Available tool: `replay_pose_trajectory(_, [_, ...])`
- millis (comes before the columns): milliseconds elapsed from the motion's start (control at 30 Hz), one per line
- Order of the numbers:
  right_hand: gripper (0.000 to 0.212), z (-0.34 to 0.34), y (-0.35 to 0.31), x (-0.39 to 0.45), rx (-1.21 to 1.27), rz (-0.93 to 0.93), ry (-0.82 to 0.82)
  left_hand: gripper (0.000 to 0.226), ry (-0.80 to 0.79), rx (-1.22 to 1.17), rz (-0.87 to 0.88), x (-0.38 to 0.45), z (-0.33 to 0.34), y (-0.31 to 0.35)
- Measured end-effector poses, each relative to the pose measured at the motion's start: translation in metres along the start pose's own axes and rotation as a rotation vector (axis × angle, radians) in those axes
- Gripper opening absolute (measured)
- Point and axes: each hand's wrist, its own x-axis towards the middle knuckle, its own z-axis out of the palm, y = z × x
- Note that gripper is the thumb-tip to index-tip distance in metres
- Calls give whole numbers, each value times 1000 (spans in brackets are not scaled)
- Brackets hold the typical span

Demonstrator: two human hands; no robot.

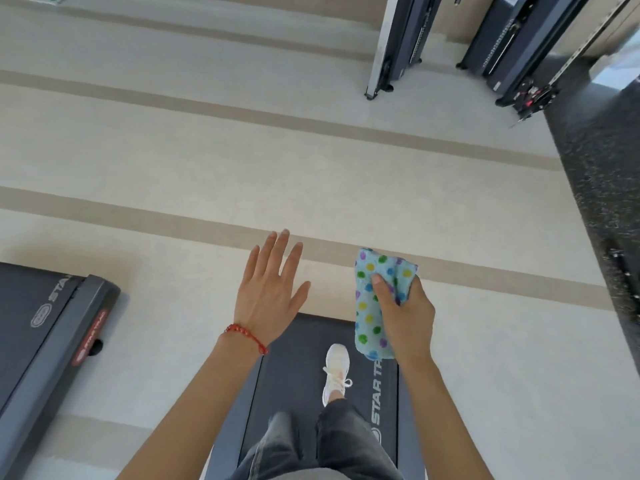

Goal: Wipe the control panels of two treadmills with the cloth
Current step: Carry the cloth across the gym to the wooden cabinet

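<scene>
Gripping a dotted cloth [377,299] in the right hand [407,317], fingers closed around its bunched middle, above a treadmill [298,372] belt. Left hand [268,292] open, fingers spread, holding nothing. Second treadmill [45,337] at left.

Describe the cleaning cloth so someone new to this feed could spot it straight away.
Start at the dark treadmill deck under the person's white sneaker. Above its right edge, the right hand grips a bunched light-blue cloth. Its green, yellow and purple polka dots are the only bright pattern here; the left hand is open and empty.
</scene>
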Motion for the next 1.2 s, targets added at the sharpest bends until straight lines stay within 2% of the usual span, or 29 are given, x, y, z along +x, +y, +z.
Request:
replay_pose_trajectory(267, [27, 4, -15, 119, -10, -3, -42, 55, -16, -30, -40, 108, 29, 6])
replay_pose_trajectory(467, [23, 19, -30, 177, -14, 14, -62, 55, -21, -23, -50, 161, 40, -4])
replay_pose_trajectory(933, [26, 125, -103, 297, -33, -28, -67, 57, -46, -1, -10, 302, 58, -118])
replay_pose_trajectory(1200, [26, 168, -118, 366, -66, -62, -55, 57, -24, -18, -31, 359, 83, -158])
